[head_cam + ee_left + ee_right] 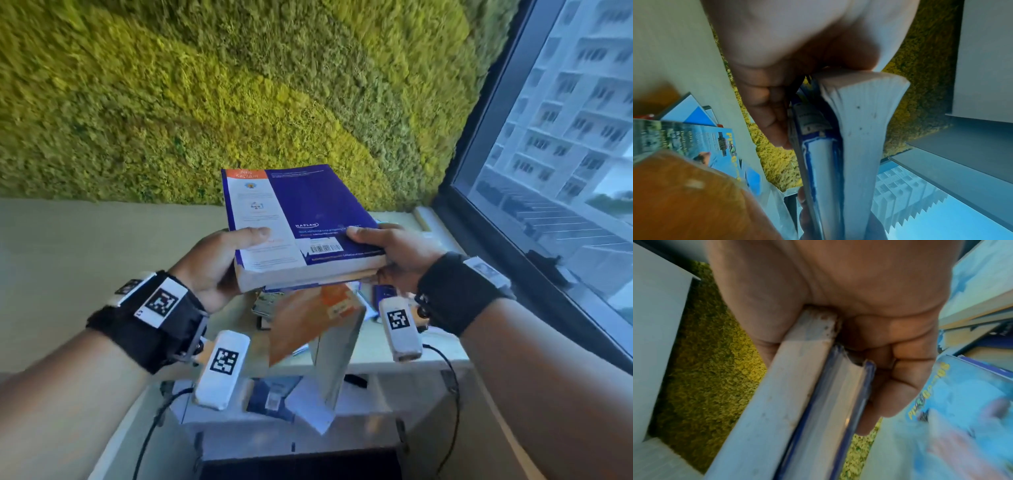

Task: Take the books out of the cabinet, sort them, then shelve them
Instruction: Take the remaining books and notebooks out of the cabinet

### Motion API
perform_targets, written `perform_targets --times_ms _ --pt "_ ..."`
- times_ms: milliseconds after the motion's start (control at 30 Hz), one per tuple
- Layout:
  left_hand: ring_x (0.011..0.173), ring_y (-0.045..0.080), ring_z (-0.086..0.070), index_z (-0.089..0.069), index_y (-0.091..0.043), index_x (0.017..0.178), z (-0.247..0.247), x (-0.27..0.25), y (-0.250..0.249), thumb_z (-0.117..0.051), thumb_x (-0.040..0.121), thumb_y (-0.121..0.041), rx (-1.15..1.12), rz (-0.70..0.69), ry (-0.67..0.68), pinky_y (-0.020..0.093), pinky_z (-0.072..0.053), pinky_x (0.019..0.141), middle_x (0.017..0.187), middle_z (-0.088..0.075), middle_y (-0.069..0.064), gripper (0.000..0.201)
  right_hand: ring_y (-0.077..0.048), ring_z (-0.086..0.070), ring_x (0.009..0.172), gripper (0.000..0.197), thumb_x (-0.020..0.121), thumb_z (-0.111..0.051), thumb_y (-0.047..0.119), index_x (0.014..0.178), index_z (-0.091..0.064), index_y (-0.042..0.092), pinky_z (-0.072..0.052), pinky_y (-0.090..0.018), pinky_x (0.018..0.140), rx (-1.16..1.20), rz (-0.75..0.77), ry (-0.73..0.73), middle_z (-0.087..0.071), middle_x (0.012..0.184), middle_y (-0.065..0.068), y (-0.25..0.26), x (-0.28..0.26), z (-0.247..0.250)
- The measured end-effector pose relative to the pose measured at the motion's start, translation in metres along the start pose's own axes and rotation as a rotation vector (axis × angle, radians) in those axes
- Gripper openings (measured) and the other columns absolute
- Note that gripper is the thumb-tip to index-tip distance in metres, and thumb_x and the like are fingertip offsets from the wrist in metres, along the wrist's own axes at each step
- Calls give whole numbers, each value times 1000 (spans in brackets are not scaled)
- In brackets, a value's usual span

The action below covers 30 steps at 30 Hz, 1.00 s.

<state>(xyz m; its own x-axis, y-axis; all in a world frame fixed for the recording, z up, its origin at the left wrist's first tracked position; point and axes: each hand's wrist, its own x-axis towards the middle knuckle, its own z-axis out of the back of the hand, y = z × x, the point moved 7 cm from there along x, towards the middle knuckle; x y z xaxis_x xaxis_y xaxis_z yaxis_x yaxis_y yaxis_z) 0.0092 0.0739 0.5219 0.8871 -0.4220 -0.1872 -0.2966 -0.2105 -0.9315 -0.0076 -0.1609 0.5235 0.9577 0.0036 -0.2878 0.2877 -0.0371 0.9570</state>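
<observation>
A thick blue book [308,219] lies back cover up on a thinner blue book [846,395], and both are held level in the air in front of me. My left hand [219,260] grips their near left corner, thumb on the cover. My right hand [390,250] grips the near right corner the same way. The left wrist view shows the thick book's page edges [861,146] against my palm, with fingers [774,123] curled underneath. Below the pair an orange book [315,322] hangs tilted in mid-air, blurred.
A white cabinet top [376,342] below carries several loose books, among them a light blue one [953,404] and a dark blue one [270,397]. A moss wall [205,102] stands behind. A window [565,154] runs along the right. Cables hang from both wrist devices.
</observation>
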Motion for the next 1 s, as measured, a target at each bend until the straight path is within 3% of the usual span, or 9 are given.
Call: perform_targets --times_ms 33,200,300,467,567,700,800,900,1000 --pt "112 28 -70 -62 -18 135 -1 16 -2 -52 99 -18 -11 -1 -8 39 -60 84 128 -71 10 38 -22 -70 77 21 90 -72 28 106 -70 16 -59 -37 77 -5 -3 3 -75 98 -7 5 15 7" --pt "121 34 -65 -60 -20 137 -2 102 8 -64 90 -24 -55 2 -45 53 -50 103 133 -67 12 47 -27 -73 84 32 91 -70 18 121 -66 7 -59 -46 87 49 -26 45 -76 105 -13 12 99 43" --pt "119 34 -66 -58 -21 138 -2 135 29 -63 92 -22 -93 26 -62 44 -61 83 133 -68 11 47 -25 -74 79 30 91 -72 18 119 -66 10 -64 -39 75 -3 -91 49 -77 99 -12 4 132 61" --pt "114 35 -69 -61 -19 135 -1 163 56 -57 97 -13 -121 18 -104 44 -62 78 129 -70 12 39 -24 -74 76 36 92 -72 23 124 -63 10 -64 -38 73 -22 -171 64 -74 105 -13 -14 161 78" --pt "98 31 -75 -63 -18 130 6 166 60 -50 98 -7 -161 25 -132 39 -62 64 121 -73 13 36 -28 -75 87 27 92 -71 20 116 -63 10 -63 -44 84 18 -147 66 -75 112 -17 -23 167 75" --pt "92 30 -76 -65 -17 126 24 159 68 -61 86 -6 -88 79 -145 38 -62 62 118 -74 16 41 -36 -72 109 42 85 -76 24 124 -63 14 -54 -61 98 -41 -151 62 -75 117 -16 -53 168 62" --pt "93 36 -75 -66 -15 124 38 151 89 -71 72 -11 -14 175 -138 42 -61 67 118 -73 21 52 -37 -73 106 42 84 -77 26 121 -63 12 -55 -61 95 -72 -187 65 -77 112 -15 -89 160 54" --pt "107 41 -70 -65 -15 128 50 141 121 -80 64 -22 107 295 -135 55 -55 91 122 -72 20 66 -37 -73 105 45 78 -80 36 113 -69 10 -56 -61 94 -201 -233 102 -79 106 -11 -118 150 53" --pt "108 33 -72 -67 -17 123 51 139 131 -79 65 -25 319 255 -214 52 -54 95 118 -75 10 60 -32 -75 100 45 80 -77 43 106 -70 8 -62 -47 86 -294 -244 91 -78 99 -9 -128 147 64"
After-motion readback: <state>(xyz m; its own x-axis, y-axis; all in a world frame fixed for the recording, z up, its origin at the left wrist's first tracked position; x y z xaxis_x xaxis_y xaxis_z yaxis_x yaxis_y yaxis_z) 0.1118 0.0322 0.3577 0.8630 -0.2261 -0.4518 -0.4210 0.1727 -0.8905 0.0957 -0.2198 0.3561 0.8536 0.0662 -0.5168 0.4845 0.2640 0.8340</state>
